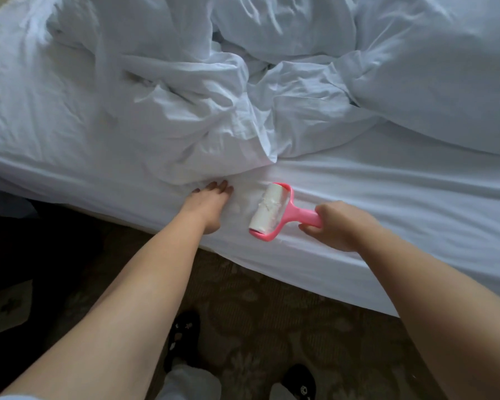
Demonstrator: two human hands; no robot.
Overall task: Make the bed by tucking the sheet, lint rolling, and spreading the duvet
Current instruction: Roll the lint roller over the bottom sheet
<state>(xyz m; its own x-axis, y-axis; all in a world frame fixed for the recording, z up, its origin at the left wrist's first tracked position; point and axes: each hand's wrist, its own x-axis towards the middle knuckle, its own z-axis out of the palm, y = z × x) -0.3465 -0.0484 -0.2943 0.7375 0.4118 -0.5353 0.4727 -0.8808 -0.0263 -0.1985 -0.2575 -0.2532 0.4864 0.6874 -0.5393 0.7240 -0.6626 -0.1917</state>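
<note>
**Lint rolling underway at the near mattress edge**

Step in hand looks like the lint-roll stage; right hand (334,226) is curled round the pink handle of the lint roller (267,212), w/ the white sticky drum lying on the fitted sheet (387,197) close to the bed's near edge; left hand (208,204) rests flat, fingers fairly straight, on the sheet just beside the roller, fingertips at the hem of the bunched duvet (185,111), gripping nothing; duvet is heaped across the middle & far side, not yet spread; pillow (445,82) at upper right.

Next move prob. calls for rolling along the bare sheet while the left hand keeps the duvet edge back; covered areas need the duvet shifted first.

No brand, label or writing readable on roller or bedding.
</note>
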